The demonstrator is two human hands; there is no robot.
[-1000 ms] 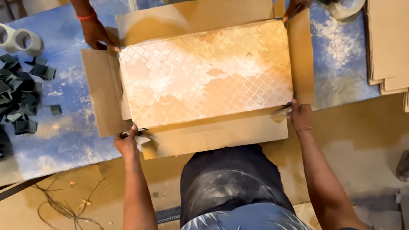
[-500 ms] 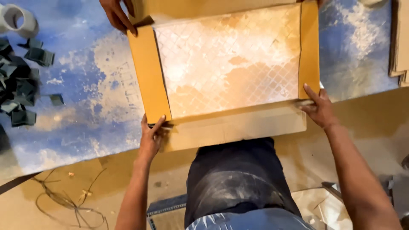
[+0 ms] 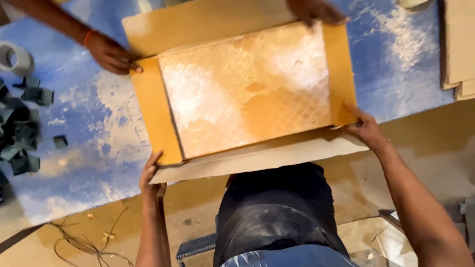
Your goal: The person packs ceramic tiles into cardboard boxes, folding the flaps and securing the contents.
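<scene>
A large flat tile [image 3: 247, 91] with a diamond grid pattern and white dust lies in an open brown cardboard box [image 3: 153, 116] on a blue, dusty table [image 3: 99, 143]. My left hand [image 3: 151, 175] grips the box's near left corner at the front flap [image 3: 262, 155]. My right hand [image 3: 363, 128] holds the near right corner, fingers on the right side flap. Across the table, another person's hand [image 3: 111, 52] presses the far left corner and a second hand [image 3: 314, 10] rests on the far right edge.
Several small dark plastic corner pieces [image 3: 22, 133] are heaped at the table's left. A tape roll [image 3: 15, 57] lies at the far left. A stack of flat cardboard sheets [image 3: 460, 44] sits at the right. Loose string [image 3: 84, 242] lies on the floor below.
The box side flaps have been folded inward over the tile's edges. My hands have shifted along the near corners, and the view has moved so the box sits more central.
</scene>
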